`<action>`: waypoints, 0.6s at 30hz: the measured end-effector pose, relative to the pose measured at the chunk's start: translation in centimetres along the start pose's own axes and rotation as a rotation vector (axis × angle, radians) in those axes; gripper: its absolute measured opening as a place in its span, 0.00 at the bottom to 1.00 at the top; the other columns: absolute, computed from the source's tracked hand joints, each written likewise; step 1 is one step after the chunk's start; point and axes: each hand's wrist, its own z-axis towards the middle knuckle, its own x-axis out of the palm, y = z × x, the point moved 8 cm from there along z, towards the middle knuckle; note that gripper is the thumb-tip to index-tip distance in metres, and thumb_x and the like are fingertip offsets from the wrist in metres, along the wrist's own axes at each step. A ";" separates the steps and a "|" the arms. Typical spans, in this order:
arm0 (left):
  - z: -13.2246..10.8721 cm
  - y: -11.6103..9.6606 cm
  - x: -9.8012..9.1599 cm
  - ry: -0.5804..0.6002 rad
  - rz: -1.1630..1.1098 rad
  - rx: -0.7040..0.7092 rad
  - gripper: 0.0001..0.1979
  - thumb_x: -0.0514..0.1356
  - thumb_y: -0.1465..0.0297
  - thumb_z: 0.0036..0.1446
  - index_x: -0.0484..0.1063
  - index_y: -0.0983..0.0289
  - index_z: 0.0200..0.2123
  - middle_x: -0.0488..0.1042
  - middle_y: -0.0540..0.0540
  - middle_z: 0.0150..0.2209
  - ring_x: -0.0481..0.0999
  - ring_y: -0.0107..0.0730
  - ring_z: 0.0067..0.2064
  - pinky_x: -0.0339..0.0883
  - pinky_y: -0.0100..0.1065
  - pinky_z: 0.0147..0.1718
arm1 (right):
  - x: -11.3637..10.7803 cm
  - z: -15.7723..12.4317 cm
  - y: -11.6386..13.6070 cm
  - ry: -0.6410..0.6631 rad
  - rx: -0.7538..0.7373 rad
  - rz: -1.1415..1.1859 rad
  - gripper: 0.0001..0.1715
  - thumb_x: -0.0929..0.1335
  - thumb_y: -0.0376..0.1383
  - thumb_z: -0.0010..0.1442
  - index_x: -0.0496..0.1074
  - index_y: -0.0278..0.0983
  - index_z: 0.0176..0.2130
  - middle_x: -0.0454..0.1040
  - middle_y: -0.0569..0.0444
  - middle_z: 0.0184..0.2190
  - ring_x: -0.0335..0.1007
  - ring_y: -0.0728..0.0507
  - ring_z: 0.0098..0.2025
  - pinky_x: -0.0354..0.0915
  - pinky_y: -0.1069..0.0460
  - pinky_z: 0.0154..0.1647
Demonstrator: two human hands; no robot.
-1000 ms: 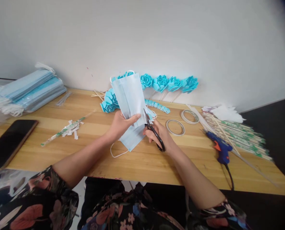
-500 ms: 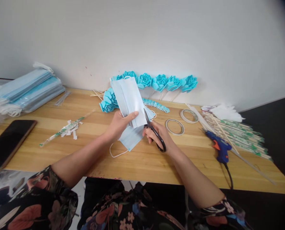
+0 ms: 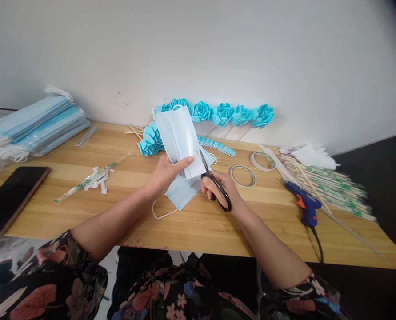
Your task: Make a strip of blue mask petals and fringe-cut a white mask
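A light blue face mask point(image 3: 181, 133) is pinched in my left hand point(image 3: 173, 171), thumb on its front, held up above the table. My right hand point(image 3: 219, 186) grips black-handled scissors point(image 3: 222, 191), whose blades lie at the mask's lower right edge. Whether the blades are cutting through I cannot tell. Under my hands a second blue mask point(image 3: 182, 193) lies on the wood, one ear loop spread toward me and part of it hidden. Right behind the held mask are bright blue handmade flowers point(image 3: 222, 114) on thin sticks and a strip of folded blue petals point(image 3: 218, 146).
Stacked masks point(image 3: 38, 122) and a phone point(image 3: 14, 200) occupy the left side. Paper scraps point(image 3: 99, 180) lie beside a clear wrapper. On the right are two tape rolls point(image 3: 243, 177), a blue glue gun point(image 3: 304, 202) with its cord, and wrapped sticks point(image 3: 338, 189). A wall point(image 3: 198, 53) stands behind.
The scissors and my right hand have shifted very slightly to the right. The held mask's lower corner has moved a little the same way; everything else looks the same.
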 end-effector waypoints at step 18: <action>0.1 0.1 0.1 0.025 -0.015 -0.005 0.21 0.72 0.60 0.48 0.80 0.68 0.42 0.83 0.61 0.41 0.81 0.44 0.40 0.75 0.39 0.36 | -0.5 -0.1 0.4 -0.076 -0.004 -0.006 0.24 0.67 0.51 0.59 0.64 0.38 0.22 0.64 0.60 0.15 0.57 0.53 0.16 0.54 0.55 0.19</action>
